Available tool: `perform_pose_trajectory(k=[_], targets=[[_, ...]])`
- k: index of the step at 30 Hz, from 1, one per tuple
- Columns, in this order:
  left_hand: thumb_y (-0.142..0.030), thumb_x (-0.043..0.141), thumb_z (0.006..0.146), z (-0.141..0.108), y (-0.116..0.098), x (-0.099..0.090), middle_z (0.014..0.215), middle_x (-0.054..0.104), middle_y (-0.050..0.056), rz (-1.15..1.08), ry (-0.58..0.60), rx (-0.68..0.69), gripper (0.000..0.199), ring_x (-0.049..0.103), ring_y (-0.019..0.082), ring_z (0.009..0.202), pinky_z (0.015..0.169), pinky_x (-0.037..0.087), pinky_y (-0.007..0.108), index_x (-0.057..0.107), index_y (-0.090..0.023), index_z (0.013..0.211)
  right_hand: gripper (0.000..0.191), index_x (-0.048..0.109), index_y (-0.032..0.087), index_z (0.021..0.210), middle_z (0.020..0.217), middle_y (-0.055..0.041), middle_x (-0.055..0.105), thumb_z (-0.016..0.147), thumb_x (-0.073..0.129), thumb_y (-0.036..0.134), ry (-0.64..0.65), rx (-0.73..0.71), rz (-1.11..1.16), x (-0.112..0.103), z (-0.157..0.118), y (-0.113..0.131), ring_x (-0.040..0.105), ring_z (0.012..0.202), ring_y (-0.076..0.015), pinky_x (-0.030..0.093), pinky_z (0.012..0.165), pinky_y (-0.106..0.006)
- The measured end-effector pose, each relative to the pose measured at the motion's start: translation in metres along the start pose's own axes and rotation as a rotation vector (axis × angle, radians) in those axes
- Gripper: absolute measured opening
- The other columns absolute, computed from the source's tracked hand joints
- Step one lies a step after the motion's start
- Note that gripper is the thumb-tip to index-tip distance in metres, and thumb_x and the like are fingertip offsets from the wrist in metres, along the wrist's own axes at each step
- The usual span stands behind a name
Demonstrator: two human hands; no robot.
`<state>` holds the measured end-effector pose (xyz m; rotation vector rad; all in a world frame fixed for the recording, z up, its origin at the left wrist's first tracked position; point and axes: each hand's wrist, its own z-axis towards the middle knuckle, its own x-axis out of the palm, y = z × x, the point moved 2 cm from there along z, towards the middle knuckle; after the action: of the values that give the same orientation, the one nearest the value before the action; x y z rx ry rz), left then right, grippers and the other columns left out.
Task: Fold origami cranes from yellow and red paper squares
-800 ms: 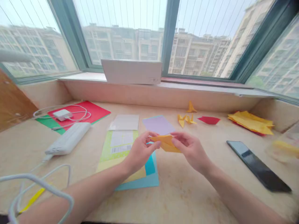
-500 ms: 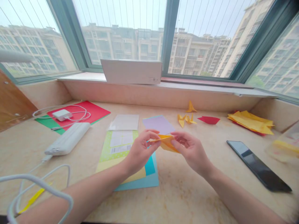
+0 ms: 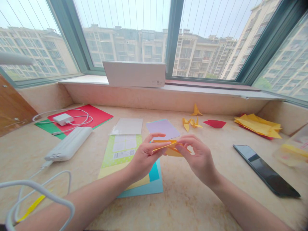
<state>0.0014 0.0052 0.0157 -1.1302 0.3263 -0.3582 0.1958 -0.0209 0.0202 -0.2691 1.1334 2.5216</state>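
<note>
A folded sheet of yellow-orange origami paper is held above the table, between my two hands. My left hand is closed on its left end, with the thumb below and the fingers along the upper edge. The fingers of my right hand pinch the right side of the same paper. Part of the paper is hidden behind the fingers. Beyond my hands lies a lilac paper sheet. Folded yellow paper pieces and a red folded paper sit farther back on the right.
At right are a phone, a stack of yellow paper and a clear plastic bag. To the left lie a white power bank, a charger, red paper and a looping cable. Colored sheets lie under my left forearm.
The yellow-orange paper has turned a little in my hands, and more of its folded layers show. My left index finger has lifted off its edge somewhat.
</note>
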Motion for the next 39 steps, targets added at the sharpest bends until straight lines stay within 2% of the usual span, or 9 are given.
perform_pose_trajectory(k=[5,10,13,17,21,27,30,33,39], targets=[[-0.026,0.066,0.091,0.000,0.001,0.001,0.129,0.051,0.010,-0.051,-0.013,-0.015,0.020,0.056,0.024,0.115,0.078,0.062,0.031,0.078,-0.029,0.106,0.010,0.071,0.025,0.093,0.102,-0.0041,0.064,0.090,0.067,0.017,0.004,-0.072,-0.044,-0.003,0.002,0.002,0.063,0.096,-0.0189,0.053,0.083,-0.035],[-0.026,0.069,0.088,0.003,0.003,0.003,0.114,0.054,0.009,-0.089,-0.076,-0.043,0.015,0.061,0.020,0.101,0.072,0.062,0.028,0.079,-0.023,0.099,0.008,0.068,0.024,0.092,0.101,-0.0044,0.065,0.092,0.062,0.019,0.096,-0.038,0.003,-0.002,0.002,0.003,0.063,0.096,-0.0194,0.052,0.083,-0.035],[-0.028,0.071,0.085,0.005,0.002,0.003,0.103,0.055,0.006,-0.090,-0.118,-0.095,0.014,0.063,0.016,0.088,0.070,0.061,0.027,0.075,-0.016,0.092,0.013,0.067,0.023,0.101,0.100,-0.0051,0.068,0.089,0.068,0.027,0.163,0.146,0.023,-0.002,0.002,-0.002,0.062,0.091,-0.0200,0.051,0.081,-0.036],[-0.033,0.068,0.087,0.002,0.007,0.005,0.097,0.059,0.005,-0.051,-0.059,-0.264,0.026,0.066,0.014,0.074,0.065,0.061,0.030,0.062,-0.015,0.104,0.026,0.066,0.020,0.102,0.090,-0.0043,0.070,0.084,0.072,0.038,0.306,0.468,0.191,0.000,0.001,-0.017,0.064,0.080,-0.0186,0.053,0.073,-0.034],[-0.027,0.064,0.087,-0.003,0.008,0.001,0.103,0.060,0.005,0.358,-0.055,-0.204,0.023,0.064,0.015,0.074,0.065,0.057,0.031,0.057,-0.018,0.107,0.029,0.067,0.019,0.096,0.086,-0.0026,0.070,0.079,0.076,0.040,0.488,0.565,0.259,0.002,0.000,-0.025,0.065,0.076,-0.0166,0.052,0.069,-0.030],[-0.023,0.063,0.091,-0.006,0.001,0.004,0.105,0.064,0.007,0.915,0.248,0.194,0.010,0.060,0.022,0.096,0.087,0.050,0.040,0.063,-0.019,0.099,0.016,0.072,0.019,0.092,0.073,0.0004,0.068,0.085,0.070,0.033,0.601,0.484,0.037,0.002,-0.002,-0.024,0.059,0.063,-0.0137,0.044,0.056,-0.026],[-0.019,0.057,0.095,-0.008,0.000,0.008,0.104,0.067,0.006,1.011,0.413,0.326,0.009,0.058,0.022,0.099,0.089,0.046,0.038,0.066,-0.019,0.092,0.008,0.074,0.020,0.089,0.081,-0.0010,0.070,0.084,0.069,0.026,0.571,0.366,-0.121,0.002,-0.003,-0.023,0.064,0.074,-0.0161,0.049,0.066,-0.029],[-0.016,0.053,0.097,-0.010,0.005,0.011,0.098,0.067,0.007,1.050,0.498,0.343,0.020,0.058,0.021,0.095,0.085,0.045,0.035,0.069,-0.018,0.086,0.005,0.074,0.020,0.085,0.090,-0.0032,0.071,0.082,0.069,0.021,0.558,0.316,-0.215,0.002,-0.004,-0.024,0.066,0.081,-0.0173,0.051,0.075,-0.031],[-0.016,0.050,0.099,-0.011,0.011,0.014,0.090,0.066,0.008,1.055,0.547,0.236,0.026,0.057,0.018,0.082,0.073,0.045,0.030,0.072,-0.015,0.086,0.006,0.071,0.019,0.085,0.075,-0.0006,0.068,0.085,0.066,0.022,0.619,0.392,-0.227,0.002,-0.005,-0.019,0.061,0.066,-0.0144,0.046,0.059,-0.026]])
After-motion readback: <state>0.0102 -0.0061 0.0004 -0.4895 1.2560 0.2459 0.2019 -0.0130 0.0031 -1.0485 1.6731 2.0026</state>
